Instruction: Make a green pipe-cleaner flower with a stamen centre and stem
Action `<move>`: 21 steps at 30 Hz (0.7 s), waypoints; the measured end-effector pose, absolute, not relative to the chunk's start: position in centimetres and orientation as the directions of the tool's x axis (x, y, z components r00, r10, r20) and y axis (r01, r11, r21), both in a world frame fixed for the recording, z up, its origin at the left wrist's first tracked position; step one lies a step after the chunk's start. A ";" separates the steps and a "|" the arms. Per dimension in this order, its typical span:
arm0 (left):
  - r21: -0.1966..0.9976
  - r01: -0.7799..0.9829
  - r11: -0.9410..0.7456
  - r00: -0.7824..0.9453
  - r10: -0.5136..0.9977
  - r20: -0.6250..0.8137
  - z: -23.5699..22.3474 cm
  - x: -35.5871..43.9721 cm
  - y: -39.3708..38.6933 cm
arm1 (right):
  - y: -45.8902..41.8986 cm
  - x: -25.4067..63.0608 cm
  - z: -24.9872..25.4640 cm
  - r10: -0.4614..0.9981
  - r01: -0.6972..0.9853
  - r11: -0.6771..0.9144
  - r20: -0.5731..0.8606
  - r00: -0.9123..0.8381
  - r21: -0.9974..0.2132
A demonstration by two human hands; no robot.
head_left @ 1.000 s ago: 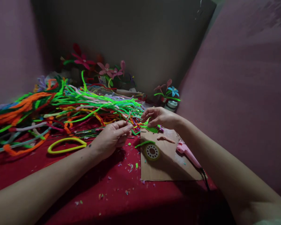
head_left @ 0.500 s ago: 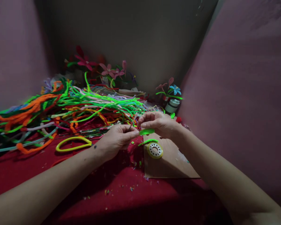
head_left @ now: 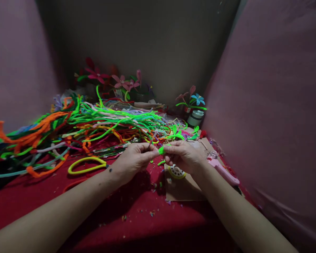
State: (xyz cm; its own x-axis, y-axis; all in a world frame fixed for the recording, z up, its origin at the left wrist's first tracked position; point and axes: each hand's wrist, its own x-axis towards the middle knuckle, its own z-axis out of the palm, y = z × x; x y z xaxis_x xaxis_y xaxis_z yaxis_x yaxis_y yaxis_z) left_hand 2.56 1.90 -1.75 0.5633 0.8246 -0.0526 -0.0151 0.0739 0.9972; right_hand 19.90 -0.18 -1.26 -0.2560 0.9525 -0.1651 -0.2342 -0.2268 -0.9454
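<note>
Between my two hands is a short, fuzzy bright-green pipe-cleaner piece (head_left: pixel 161 150). My left hand (head_left: pixel 134 160) pinches its left end between thumb and forefinger, and a thin stem with a pale purplish tip (head_left: pixel 153 136) sticks up from the same fingers. The fingers of my right hand (head_left: pixel 185 154) are closed on the other end of the green piece. Beneath the right hand, a yellow-rimmed disc with a ring of dark dots (head_left: pixel 177 172) lies partly covered on a brown board (head_left: pixel 184 192).
A big heap of coloured pipe cleaners (head_left: pixel 116 119) spreads behind and left. Yellow-handled scissors (head_left: pixel 85 172) lie beside my left forearm. On the right is a pink glue gun (head_left: pixel 222 170). Pipe-cleaner flowers (head_left: pixel 198 99) and a lidded jar (head_left: pixel 195 118) stand at the back. Scraps dot the red cloth (head_left: pixel 116 225).
My right hand has come down and now grips the green piece, which shows less between the hands. The pink glue gun, formerly behind my right arm, has come into view.
</note>
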 end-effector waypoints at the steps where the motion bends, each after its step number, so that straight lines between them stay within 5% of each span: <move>1: 0.998 -0.009 0.059 0.571 0.820 -0.043 -1.7 2.6 1.8 | -0.2 19.8 -1.4 0.950 -0.266 -0.240 -0.170 -0.261 -0.934; 7: 0.998 -0.057 0.016 0.624 0.781 0.023 -1.5 2.6 1.5 | -0.3 19.2 -2.5 0.937 -0.463 -0.262 -0.107 -0.333 -0.847; 16: 0.991 0.002 0.135 0.695 0.713 -0.098 -1.9 2.2 2.5 | -0.3 20.1 -2.8 0.959 -0.362 -0.211 -0.119 -0.259 -0.908; 19: 0.986 -0.048 0.158 0.673 0.735 -0.085 -1.8 2.3 2.4 | -2.3 20.9 -2.2 1.000 -0.189 -0.009 -0.008 -0.004 -0.982; 21: 0.983 -0.090 0.158 0.643 0.763 -0.064 -1.7 2.4 2.4 | -4.3 22.4 -2.0 0.950 0.140 0.140 0.173 0.260 -0.980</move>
State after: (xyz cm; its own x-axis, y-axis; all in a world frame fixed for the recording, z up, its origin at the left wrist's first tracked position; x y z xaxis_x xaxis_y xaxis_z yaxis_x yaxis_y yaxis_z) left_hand 2.39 2.43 -1.69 0.6434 0.7628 -0.0639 -0.0902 0.1584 0.9833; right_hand 22.38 -4.26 -1.98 0.2603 0.9500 0.1726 0.1397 0.1399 -0.9803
